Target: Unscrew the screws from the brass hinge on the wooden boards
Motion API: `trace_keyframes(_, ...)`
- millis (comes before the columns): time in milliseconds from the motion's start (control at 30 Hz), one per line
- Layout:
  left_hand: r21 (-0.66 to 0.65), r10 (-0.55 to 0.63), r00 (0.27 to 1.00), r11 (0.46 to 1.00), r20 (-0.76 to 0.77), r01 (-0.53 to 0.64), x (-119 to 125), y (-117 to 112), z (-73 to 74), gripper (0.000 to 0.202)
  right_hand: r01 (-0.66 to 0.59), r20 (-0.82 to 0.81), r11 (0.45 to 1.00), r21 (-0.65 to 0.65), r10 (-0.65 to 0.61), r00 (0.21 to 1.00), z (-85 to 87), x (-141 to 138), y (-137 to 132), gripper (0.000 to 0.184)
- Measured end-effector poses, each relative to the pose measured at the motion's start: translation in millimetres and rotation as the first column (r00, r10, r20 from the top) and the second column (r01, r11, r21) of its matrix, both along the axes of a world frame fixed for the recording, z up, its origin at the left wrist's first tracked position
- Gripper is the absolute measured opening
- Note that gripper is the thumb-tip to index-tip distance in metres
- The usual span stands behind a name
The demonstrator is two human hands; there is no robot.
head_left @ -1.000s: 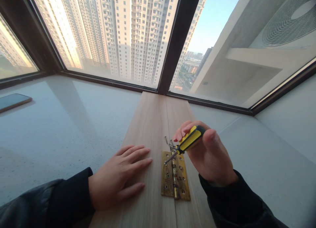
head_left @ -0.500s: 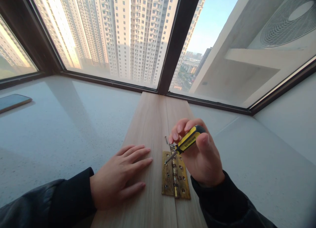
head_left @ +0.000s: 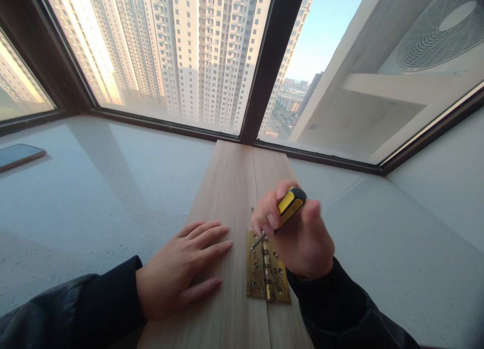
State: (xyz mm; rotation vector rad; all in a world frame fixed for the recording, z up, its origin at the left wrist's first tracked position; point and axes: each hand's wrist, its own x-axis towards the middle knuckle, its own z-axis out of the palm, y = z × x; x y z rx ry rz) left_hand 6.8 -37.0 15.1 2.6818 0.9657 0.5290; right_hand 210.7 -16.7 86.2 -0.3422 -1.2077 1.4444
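Observation:
A brass hinge (head_left: 257,278) lies unfolded across the seam between two pale wooden boards (head_left: 230,187), with several screw holes in its leaves. In my right hand (head_left: 302,238) is a yellow and black screwdriver (head_left: 289,205), gripped by its handle and slanted. Its tip meets the upper part of the hinge's left leaf, at a screw hole. My left hand (head_left: 185,271) rests flat on the left board, fingers spread, beside the hinge and apart from it. A small screw (head_left: 252,210) shows just above the hinge, partly hidden by my right fingers.
A phone (head_left: 20,156) lies on the white speckled sill (head_left: 75,202) at the far left. Dark window frames (head_left: 260,66) border the far ends of the boards. Beyond the glass are tall buildings and an outdoor fan unit (head_left: 442,31).
My right fingers have shifted round the screwdriver's handle and now cover more of it, while its tip stays at the same spot. The left hand has stayed in place.

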Motion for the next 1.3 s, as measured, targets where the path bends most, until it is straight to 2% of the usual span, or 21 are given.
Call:
trace_keyframes(100,0.01,0.006,1.0,1.0,-0.011,-0.006,-0.2,-0.1,-1.0,0.05,0.069,0.01,0.998,-0.003,-0.069,0.998,-2.0,8.5,2.6,0.028)
trace_keyframes(167,0.013,0.008,1.0,1.0,-0.027,-0.008,-0.2,-0.2,-0.8,0.05,0.087,0.003,0.996,-0.023,-0.087,0.996,-3.9,10.1,6.6,0.031)
trace_keyframes(333,0.01,0.003,1.0,1.0,-0.03,-0.003,-0.3,0.0,0.8,0.05,0.004,-0.042,0.997,-0.072,-0.007,0.999,-3.5,-1.0,11.2,0.033)
trace_keyframes(433,0.012,-0.001,1.0,1.0,-0.031,0.001,-0.4,0.2,1.0,0.049,-0.013,-0.035,0.999,-0.051,0.011,0.999,-0.8,-4.7,6.6,0.041)
trace_keyframes(700,0.015,0.005,0.999,1.0,-0.038,-0.004,-0.4,0.0,0.1,0.049,0.116,0.004,0.993,-0.024,-0.116,0.993,-3.5,13.4,5.8,0.027)
trace_keyframes(900,0.014,0.003,0.999,1.0,-0.048,-0.002,-0.7,0.5,-0.6,0.05,0.026,-0.101,0.995,-0.097,-0.036,0.994,-3.5,4.2,9.2,0.026)
trace_keyframes(967,0.017,0.004,0.998,1.0,-0.07,-0.002,-0.8,0.6,-0.2,0.05,0.019,-0.118,0.995,-0.098,-0.031,0.993,-1.6,0.6,7.5,0.035)
trace_keyframes(1033,0.019,0.007,0.996,1.0,-0.085,-0.006,-0.8,0.5,0.4,0.05,0.034,-0.122,0.996,-0.088,-0.044,0.992,-0.5,-0.1,5.7,0.042)
trace_keyframes(1200,0.017,0.01,0.997,1.0,-0.082,-0.009,-0.3,0.0,1.3,0.051,0.122,-0.094,0.992,-0.04,-0.125,0.988,-4.4,7.5,5.8,0.029)
trace_keyframes(1300,0.022,0.013,0.997,1.0,-0.077,-0.011,-0.2,0.0,0.9,0.051,0.146,-0.063,0.989,-0.035,-0.148,0.987,-9.9,11.8,8.7,0.031)
